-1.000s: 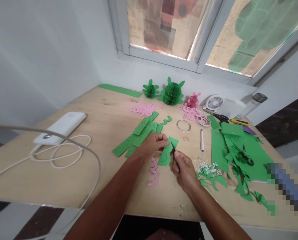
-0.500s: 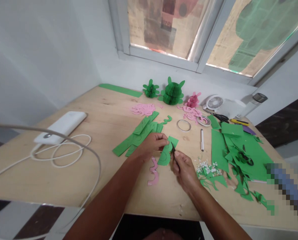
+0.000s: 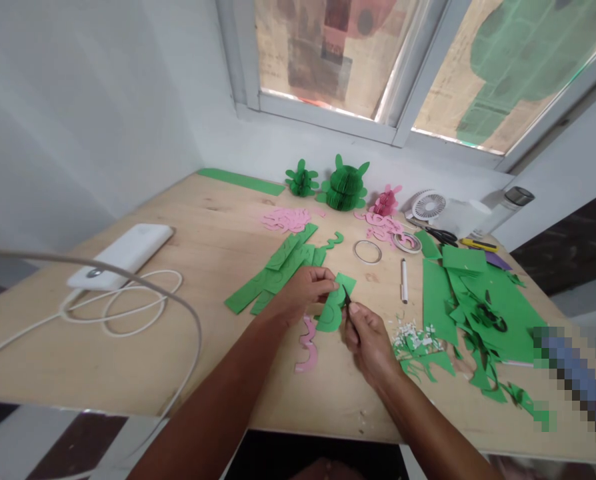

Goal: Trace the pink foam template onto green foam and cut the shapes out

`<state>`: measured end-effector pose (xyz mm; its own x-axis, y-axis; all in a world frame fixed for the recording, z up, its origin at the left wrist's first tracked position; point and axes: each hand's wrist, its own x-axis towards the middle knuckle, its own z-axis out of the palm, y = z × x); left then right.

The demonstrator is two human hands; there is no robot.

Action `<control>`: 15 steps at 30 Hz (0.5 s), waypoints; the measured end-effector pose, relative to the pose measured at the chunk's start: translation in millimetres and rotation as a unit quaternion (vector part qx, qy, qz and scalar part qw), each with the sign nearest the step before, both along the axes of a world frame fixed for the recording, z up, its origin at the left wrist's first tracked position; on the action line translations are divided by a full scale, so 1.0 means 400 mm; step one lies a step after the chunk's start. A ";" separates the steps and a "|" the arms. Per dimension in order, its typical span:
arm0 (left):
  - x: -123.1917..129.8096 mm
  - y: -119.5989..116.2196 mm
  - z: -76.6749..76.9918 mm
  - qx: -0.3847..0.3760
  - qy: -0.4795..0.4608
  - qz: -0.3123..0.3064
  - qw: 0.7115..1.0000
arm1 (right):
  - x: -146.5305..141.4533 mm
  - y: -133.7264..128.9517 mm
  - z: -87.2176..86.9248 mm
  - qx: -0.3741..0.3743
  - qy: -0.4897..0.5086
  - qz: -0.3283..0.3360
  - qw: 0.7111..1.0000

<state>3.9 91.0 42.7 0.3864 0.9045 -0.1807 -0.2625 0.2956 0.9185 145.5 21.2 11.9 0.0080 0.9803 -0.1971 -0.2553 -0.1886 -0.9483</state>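
Observation:
My left hand [image 3: 314, 288] pinches the upper left edge of a piece of green paper [image 3: 331, 315] with a curved outline drawn on it. Its right edge is cut in a wavy shape. My right hand [image 3: 367, 333] is closed around small scissors [image 3: 347, 296], whose dark blades meet the paper's right edge; the fingers hide the handles. Just below the paper lies a wavy pink paper cutout [image 3: 307, 347]. Green paper strips [image 3: 278, 273] lie beyond my left hand, and a small wavy green cutout [image 3: 335, 239] rests past them.
Pink cutouts [image 3: 287, 219] lie farther back, before green honeycomb paper figures [image 3: 345, 187]. A metal ring [image 3: 367, 252] and a white marker [image 3: 404, 280] lie ahead. Paper scraps [image 3: 418, 340] and green sheets [image 3: 515, 307] cover the right side. At left are a white power bank [image 3: 123, 253] and its cable.
Both hands stay almost in place. The scissor blades look slightly shifted at the edge of the green paper; the rest of the table looks the same.

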 end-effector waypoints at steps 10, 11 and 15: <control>0.007 -0.006 0.002 -0.017 -0.023 0.008 1.000 | -0.002 0.000 0.003 0.003 0.019 -0.005 1.000; 0.008 -0.006 0.000 -0.018 -0.025 0.005 1.000 | -0.002 0.000 0.003 0.006 0.021 -0.009 1.000; 0.012 -0.007 -0.001 -0.026 -0.034 0.002 0.999 | -0.002 0.002 0.002 0.006 0.029 -0.018 0.999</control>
<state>8.6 88.1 42.4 0.3960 0.8960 -0.2007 -0.3249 0.3411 0.8821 144.7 22.0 12.6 0.0329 0.9821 -0.1856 -0.3165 -0.1659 -0.9340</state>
